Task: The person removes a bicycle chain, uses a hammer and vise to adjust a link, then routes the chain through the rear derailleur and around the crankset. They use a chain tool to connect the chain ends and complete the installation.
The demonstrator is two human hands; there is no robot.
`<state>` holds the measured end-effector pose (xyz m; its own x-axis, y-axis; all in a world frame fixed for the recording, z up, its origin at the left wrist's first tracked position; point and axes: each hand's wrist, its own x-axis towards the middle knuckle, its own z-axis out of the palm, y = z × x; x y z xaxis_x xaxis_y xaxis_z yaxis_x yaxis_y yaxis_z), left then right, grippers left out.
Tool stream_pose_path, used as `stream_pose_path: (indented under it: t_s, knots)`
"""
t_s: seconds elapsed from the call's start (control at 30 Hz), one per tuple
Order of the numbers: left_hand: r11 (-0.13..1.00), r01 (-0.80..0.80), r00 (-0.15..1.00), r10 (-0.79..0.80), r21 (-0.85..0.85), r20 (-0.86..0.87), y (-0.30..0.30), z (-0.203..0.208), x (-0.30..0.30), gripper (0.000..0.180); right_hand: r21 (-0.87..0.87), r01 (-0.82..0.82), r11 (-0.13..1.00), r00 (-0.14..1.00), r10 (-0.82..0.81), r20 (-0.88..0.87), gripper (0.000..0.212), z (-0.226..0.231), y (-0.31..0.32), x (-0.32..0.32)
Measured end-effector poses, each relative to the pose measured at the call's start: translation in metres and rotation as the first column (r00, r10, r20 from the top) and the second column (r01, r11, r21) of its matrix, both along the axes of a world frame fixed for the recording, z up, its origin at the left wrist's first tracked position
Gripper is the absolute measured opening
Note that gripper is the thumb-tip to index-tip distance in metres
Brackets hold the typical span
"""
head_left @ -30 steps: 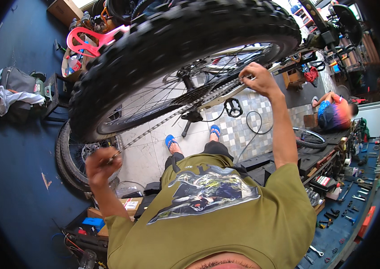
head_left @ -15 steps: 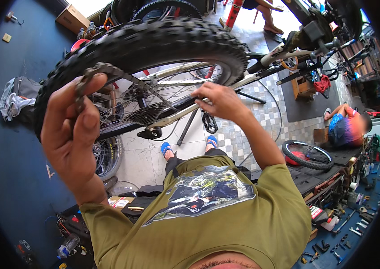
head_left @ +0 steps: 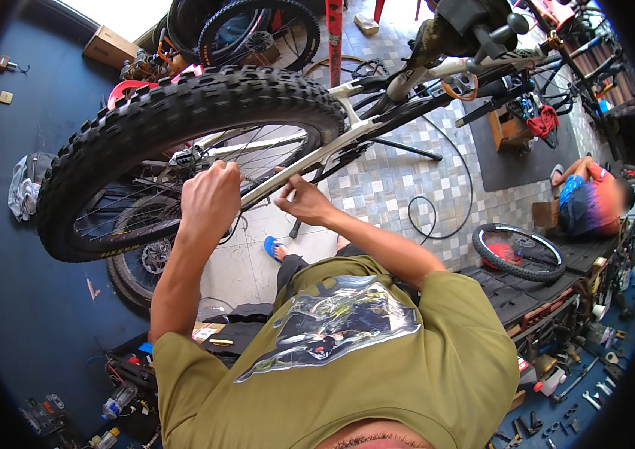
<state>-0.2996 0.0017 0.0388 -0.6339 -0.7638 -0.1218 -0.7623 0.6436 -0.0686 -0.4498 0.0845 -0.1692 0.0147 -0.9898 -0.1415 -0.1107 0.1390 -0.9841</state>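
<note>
A mountain bike stands raised before me, its knobby rear tire (head_left: 119, 123) to the left and its pale frame tube (head_left: 321, 152) slanting toward the right. My left hand (head_left: 213, 196) is closed in a fist over the wheel's hub area, back of the hand up. Its fingertips and whatever they grip are hidden, and the chain cannot be made out. Just right of it, my right hand (head_left: 306, 202) is at the frame tube's near side, thumb and fingers drawn together. I cannot tell what lies between them.
A loose wheel (head_left: 520, 253) lies on the dark bench at right, near a seated person (head_left: 593, 198). Tools (head_left: 591, 398) hang along the lower right. A black cable (head_left: 471, 179) loops over the tiled floor. Another wheel (head_left: 141, 251) is below the raised one.
My left hand, which held up a bicycle chain, has moved down and right to the hub. My right hand has moved down and left. The tire's blur has gone and the view has shifted.
</note>
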Motion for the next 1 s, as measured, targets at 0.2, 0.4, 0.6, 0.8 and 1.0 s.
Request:
stream_pose_path:
  t_s: [0.2,0.4,0.6,0.8,1.0]
  knots:
    - [0.989,0.128,0.974,-0.140,0.077,0.178,-0.017,-0.043,-0.028,0.010,0.015,0.074,0.997,0.988,-0.076,0.135,0.066,-0.006,-0.025,0.027]
    - [0.978,0.177,0.984,-0.178,-0.107,0.001,-0.006,-0.070,-0.046,0.021,-0.131,0.080,0.988,0.996,-0.082,-0.016,0.045,-0.021,-0.042,0.033]
    - [0.833,0.516,0.721,-0.297,0.200,-0.625,0.078,-0.050,-0.059,0.022,-0.351,0.248,0.903,0.967,-0.251,0.035,0.030,-0.064,-0.035,0.017]
    - [0.974,-0.067,0.997,0.059,0.217,0.044,0.054,-0.178,-0.009,0.032,0.132,0.233,0.963,0.844,-0.268,0.465,0.029,-0.045,-0.008,-0.013]
    - [0.981,0.192,0.820,-0.158,0.006,-0.550,0.001,-0.235,-0.040,0.032,0.104,0.289,0.952,0.762,-0.294,0.577,0.028,-0.035,0.019,-0.043]
